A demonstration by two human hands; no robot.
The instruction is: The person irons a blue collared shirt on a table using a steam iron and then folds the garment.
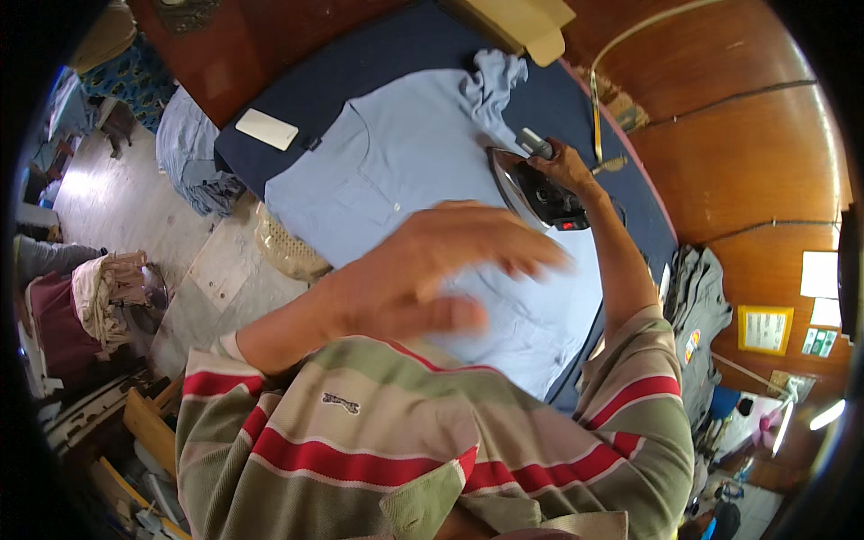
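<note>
On the board, seen from the head: a light blue shirt (387,157) lies spread over a dark blue cover (378,58), its neck opening toward the left and one sleeve bunched up near the far edge.
Right hand (569,168): closed around the handle of an iron (540,191), at the right side of the shirt.
Iron: dark body, shiny metal edge toward the left, a red spot near its rear; whether the sole lies flat on the cloth cannot be told.
Left hand (472,252): blurred, wide, the thumb apart from the loosely stretched fingers, nothing seen in its grasp; it shows in front of the middle of the shirt, and contact with the cloth cannot be made out.
Far left corner of the cover: a white flat rectangular thing (266,130), just beside the shirt.
Far edge: an open cardboard box (517,22), near the bunched sleeve.
Right side: a brown wooden wall (729,135) with a yellow-framed sheet (765,328); grey garments (700,306) lie below the wall.
Left side: a heap of blue cloth (193,153) near the board, above a pale floor (211,279).
</note>
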